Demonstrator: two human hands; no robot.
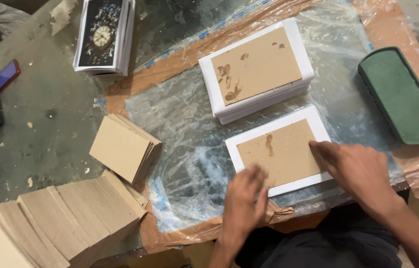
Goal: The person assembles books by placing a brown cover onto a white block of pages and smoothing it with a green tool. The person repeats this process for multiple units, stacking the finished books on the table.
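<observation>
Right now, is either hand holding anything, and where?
Nothing is gripped: left hand and right hand press flat on the brown board atop the white sheet.

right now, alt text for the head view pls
Both hands, left hand and right hand, press a brown card onto a white sheet on a plastic-covered board. Behind it lies a stack of finished ones, and a green tray sits right.
</observation>
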